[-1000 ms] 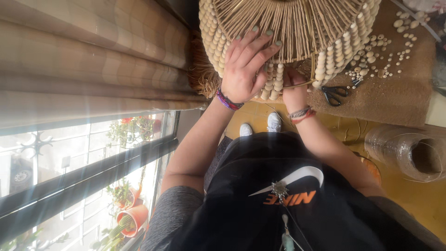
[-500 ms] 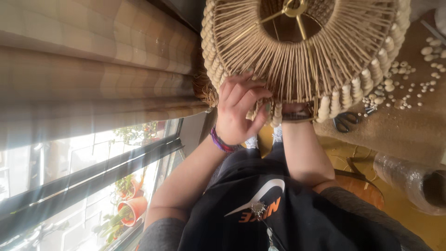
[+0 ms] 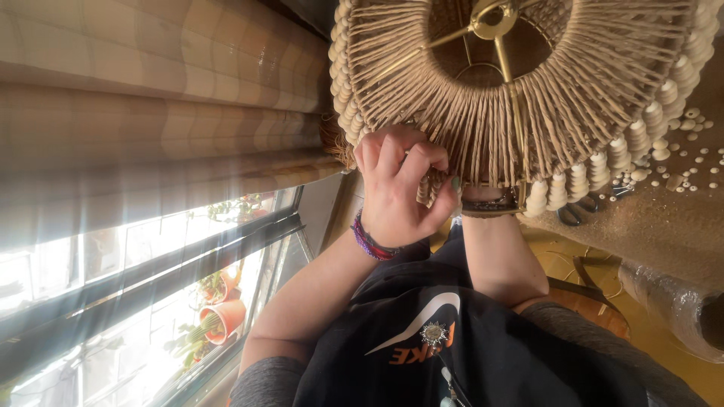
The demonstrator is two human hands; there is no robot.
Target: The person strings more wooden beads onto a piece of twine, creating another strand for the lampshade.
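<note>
A round lampshade (image 3: pixel 573 98) wrapped in tan cord over a brass wire frame fills the top of the view, with strings of pale wooden beads (image 3: pixel 596 177) hanging from its rim. My left hand (image 3: pixel 396 188), with a purple bracelet on the wrist, curls its fingers around the cord strands and a bead string at the near rim. My right hand reaches up behind the fringe and is hidden. Only its wrist with a dark bracelet (image 3: pixel 490 205) and the forearm show, close beside the left hand.
Loose pale beads (image 3: pixel 694 162) and dark-handled scissors (image 3: pixel 577 212) lie on a brown surface at the right. A roll of clear plastic (image 3: pixel 671 301) lies below them. A checked curtain (image 3: pixel 151 113) and a window with terracotta plant pots (image 3: pixel 222 316) are at the left.
The lampshade now looks larger and nearer in view. My left hand went from lying flat on the shade's side to curling around the strands at its rim. The right hand slipped further behind the fringe.
</note>
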